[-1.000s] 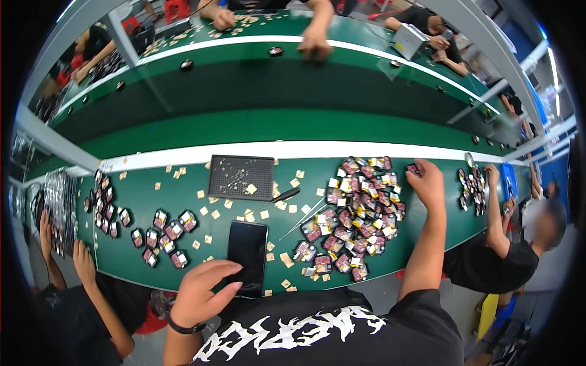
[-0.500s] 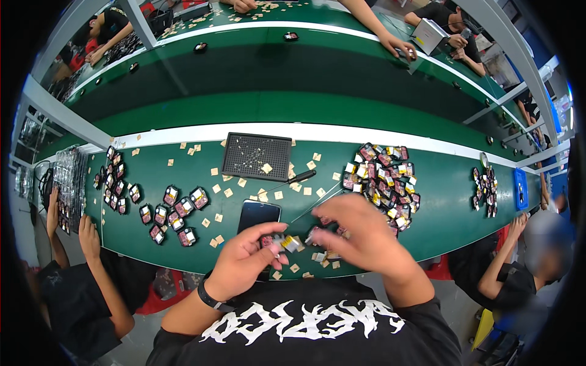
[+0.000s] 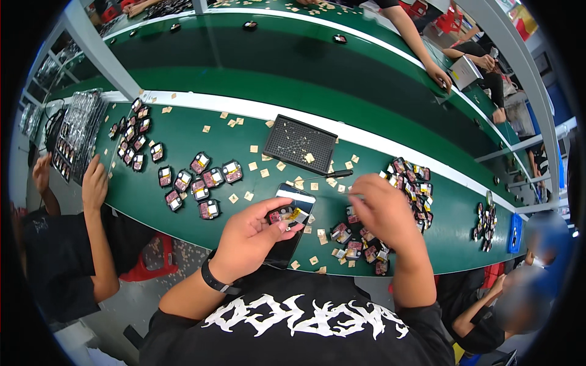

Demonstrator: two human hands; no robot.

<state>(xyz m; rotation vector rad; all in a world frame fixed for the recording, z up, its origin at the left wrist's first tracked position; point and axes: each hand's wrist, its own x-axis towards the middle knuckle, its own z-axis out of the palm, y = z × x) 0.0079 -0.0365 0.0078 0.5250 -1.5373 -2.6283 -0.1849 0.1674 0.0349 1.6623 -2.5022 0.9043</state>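
My left hand pinches a small black-rimmed electronic module with a pinkish circuit board; a silver-and-yellow battery pack sticks out at its right side. Under that hand lies a dark phone, partly covered. My right hand is raised over the right part of the bench, thumb and forefinger apart, with nothing visible between them. Below it is a loose group of similar modules, and beyond it a larger heap of them. A screwdriver with a black handle lies just past its fingers.
A black perforated tray stands at the back of the green bench. More modules lie to the left, among scattered small tan squares. A blue bin is at the far right. Co-workers sit on both sides.
The view has turned, shifting the bench. My right hand has lifted away from the module group near me and risen toward the screwdriver. My left hand keeps its module, now over the phone.
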